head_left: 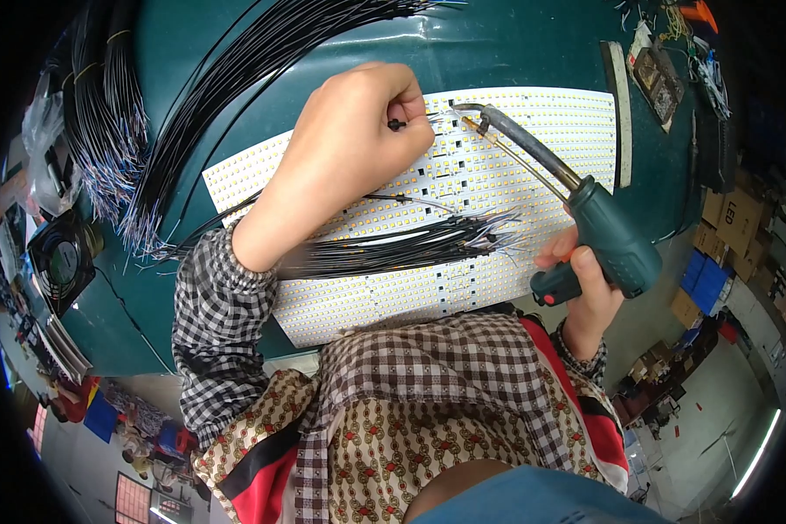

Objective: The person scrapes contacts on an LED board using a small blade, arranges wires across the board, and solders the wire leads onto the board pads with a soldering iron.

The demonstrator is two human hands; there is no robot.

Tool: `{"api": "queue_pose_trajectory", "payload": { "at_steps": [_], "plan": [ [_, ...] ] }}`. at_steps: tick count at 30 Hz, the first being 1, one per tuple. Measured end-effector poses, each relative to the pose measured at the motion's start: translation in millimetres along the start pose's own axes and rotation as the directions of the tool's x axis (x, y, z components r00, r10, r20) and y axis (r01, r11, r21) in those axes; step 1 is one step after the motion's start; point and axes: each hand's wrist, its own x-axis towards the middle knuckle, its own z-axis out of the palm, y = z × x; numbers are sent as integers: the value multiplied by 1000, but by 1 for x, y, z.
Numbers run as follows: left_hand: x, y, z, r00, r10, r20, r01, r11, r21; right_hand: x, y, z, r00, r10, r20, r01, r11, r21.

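Note:
My left hand is closed in a pinch above the white LED board. A small black piece of what looks like cable shows between its fingers, and thin bare-ended wires run from the fingertips to the board's middle row of pads. My right hand grips a dark green soldering gun by its handle. The gun's bent tip is at the wire ends, and a thin metal tube runs alongside its barrel. Across the board lies a bundle of black cables with stripped ends, below my left wrist.
More black cable bundles lie on the green tabletop at the upper left. A black fan stands at the left edge. A metal bar borders the board's right end, with a soiled tray beyond it. Cardboard boxes are stacked at the right.

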Motion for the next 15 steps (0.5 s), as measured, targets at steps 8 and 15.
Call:
{"api": "queue_pose_trajectory", "payload": {
  "at_steps": [8,15],
  "plan": [
    [-1,-2,0,999,35,16,-34,999,-28,1,2,-4,999,-28,-23,27,999,-22],
    [-6,0,-4,998,46,38,-43,995,-96,3,0,-1,997,5,-76,2,996,91]
  ]
}}
